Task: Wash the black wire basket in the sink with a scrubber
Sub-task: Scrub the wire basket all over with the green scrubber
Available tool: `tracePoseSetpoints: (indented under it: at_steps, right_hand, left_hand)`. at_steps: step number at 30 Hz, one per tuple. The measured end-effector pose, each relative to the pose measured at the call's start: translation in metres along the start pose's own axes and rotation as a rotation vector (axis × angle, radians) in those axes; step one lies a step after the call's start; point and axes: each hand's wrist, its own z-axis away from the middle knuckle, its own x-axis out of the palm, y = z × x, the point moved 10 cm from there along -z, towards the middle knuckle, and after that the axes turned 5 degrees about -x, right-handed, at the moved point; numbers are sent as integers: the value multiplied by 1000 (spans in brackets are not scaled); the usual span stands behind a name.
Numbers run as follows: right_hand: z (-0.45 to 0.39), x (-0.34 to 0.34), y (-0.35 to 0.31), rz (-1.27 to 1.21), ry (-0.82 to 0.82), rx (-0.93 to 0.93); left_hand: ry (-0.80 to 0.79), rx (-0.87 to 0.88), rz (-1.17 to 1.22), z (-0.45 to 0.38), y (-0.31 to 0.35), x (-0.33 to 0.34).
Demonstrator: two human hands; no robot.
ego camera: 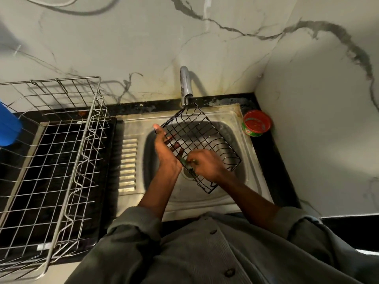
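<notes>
The black wire basket is tilted over the steel sink, its far corner just under the tap. My left hand holds the basket's left rim from beneath, thumb up along the edge and fingers showing through the wires. My right hand grips a green scrubber and presses it against the basket's near side. Most of the scrubber is hidden by my fingers. No water is visible running from the tap.
A large steel wire dish rack stands on the black counter to the left. A red and green soap tub sits at the sink's back right corner. A blue object is at the left edge. Marble walls close in behind and to the right.
</notes>
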Motion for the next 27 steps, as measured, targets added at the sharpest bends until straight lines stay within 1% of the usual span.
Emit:
tracePoseSetpoints:
  at_steps: [3,4,5,6,7,8,10,11,12,13,15,17,19,20,22,23,25,26,27]
  right_hand:
    - [6,-35,46,166,171,328]
    - [8,-41,53,205,192,397]
    - [8,-40,54,223,195,421]
    - [6,-35,50,230,177,413]
    - [1,-26,39,199,127,353]
    - [-3,-11,24,120,55,247]
    - [-2,13,-3,-74,-117,33]
    - [1,16,-6,-106,-166,-6]
    - [0,13,2,-96,-168,10]
    - [-2,5,13,-53,-125,62]
    - [2,-16,39,71,15,224]
    - [11,-31,51,189,114,363]
    - [15,-34,51,252,136,429]
    - [16,-31,50,261,110,441]
    - [13,-11,44,245,-26,401]
    - [11,2,36,183,-94,347]
    - [11,24,17,-31,-200,247]
    - [12,30,11,-109,-241,213]
    - [14,32,11,-137,-282,200]
  left_hand:
    - [40,10,-59,0,4,-4]
    - [53,-9,-68,-5,-2,-7]
    - [71,-27,-64,-6,-7,-9]
    - [110,-26,-54,-9,-10,-13]
    - [137,-4,-35,-10,-9,-15]
    - [135,21,-14,-12,-8,-15]
    - [65,55,-14,-16,-3,-11]
    - [38,76,-4,-16,0,-10]
    - [43,83,-11,-14,0,-12]
    - [77,76,-28,-15,0,-14]
    - [153,94,-45,-13,7,-20]
    - [163,120,-19,-11,15,-19]
    - [163,116,-31,-7,17,-18]
    - [148,124,-28,-6,18,-15]
    - [136,174,2,-2,17,-12]
    - [149,182,3,-4,15,-14]
    - [208,182,-18,-6,12,-22]
    - [214,173,-23,-6,10,-23]
    - [204,172,-18,-6,9,-24]
